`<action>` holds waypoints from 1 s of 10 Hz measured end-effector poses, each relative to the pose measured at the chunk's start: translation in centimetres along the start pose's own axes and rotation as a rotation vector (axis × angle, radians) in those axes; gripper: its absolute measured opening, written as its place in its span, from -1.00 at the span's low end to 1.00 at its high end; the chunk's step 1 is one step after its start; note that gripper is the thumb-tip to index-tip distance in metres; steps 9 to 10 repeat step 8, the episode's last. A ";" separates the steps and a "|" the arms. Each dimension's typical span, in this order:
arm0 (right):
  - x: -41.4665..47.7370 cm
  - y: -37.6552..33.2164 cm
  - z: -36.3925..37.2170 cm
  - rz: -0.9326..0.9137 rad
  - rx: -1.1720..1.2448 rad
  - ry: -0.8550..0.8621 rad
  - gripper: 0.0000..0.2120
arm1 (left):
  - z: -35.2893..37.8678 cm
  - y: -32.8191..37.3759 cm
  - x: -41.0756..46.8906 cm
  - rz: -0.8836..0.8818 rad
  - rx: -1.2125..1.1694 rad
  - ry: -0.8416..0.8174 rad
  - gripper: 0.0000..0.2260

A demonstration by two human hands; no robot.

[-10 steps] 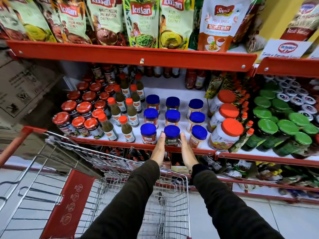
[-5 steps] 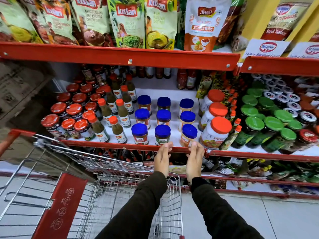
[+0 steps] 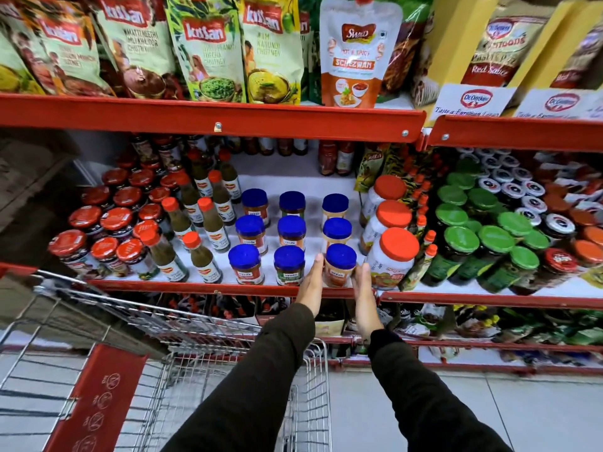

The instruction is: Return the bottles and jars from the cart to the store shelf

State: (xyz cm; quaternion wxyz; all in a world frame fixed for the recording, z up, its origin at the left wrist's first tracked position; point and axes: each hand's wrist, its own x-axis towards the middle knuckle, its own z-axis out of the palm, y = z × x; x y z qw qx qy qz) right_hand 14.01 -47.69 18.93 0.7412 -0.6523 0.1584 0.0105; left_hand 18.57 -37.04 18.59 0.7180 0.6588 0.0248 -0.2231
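Above my hands, the top shelf holds Kissan chutney pouches (image 3: 208,50), one reading "Aam Kasundi Chutney", beside a white and orange Swad pouch (image 3: 354,57) marked "Hot & Spicy Schezwan". Further right are Dr. Oetker cards (image 3: 474,99) and packs reading "Red Sauce" (image 3: 492,50).

The jar (image 3: 339,267) I am handling stands upright at the front edge of the middle shelf (image 3: 195,287), first of the right-hand row of blue-lidded jars. It has a round blue lid, pale orange-brown contents and a small label I cannot read sharply; its neighbour (image 3: 288,265) seems to say "Veeba".

My left hand (image 3: 311,282) lies flat against the jar's left side, fingers straight. My right hand (image 3: 362,288) is at its right side, fingers extended and loosely cupped; whether it truly presses the glass I cannot tell. Neither hand is curled around the jar.

Just right stands a big orange-lidded jar (image 3: 393,256). The cart (image 3: 228,370) is below my dark sleeves.
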 end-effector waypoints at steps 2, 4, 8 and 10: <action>1.0 -1.0 -0.7 0.028 -0.052 -0.041 -0.16 | 0.3 -0.4 -1.8 -0.026 -0.020 0.045 -0.06; 0.6 -1.7 -0.9 0.051 -0.104 -0.049 -0.23 | 0.3 -0.1 -2.4 -0.064 0.019 0.043 -0.27; -5.2 -6.5 -3.4 -0.167 -0.199 0.052 -0.19 | -0.8 3.4 -5.9 0.367 0.279 0.111 -0.54; -5.2 -6.5 -3.4 -0.167 -0.199 0.052 -0.19 | -0.8 3.4 -5.9 0.367 0.279 0.111 -0.54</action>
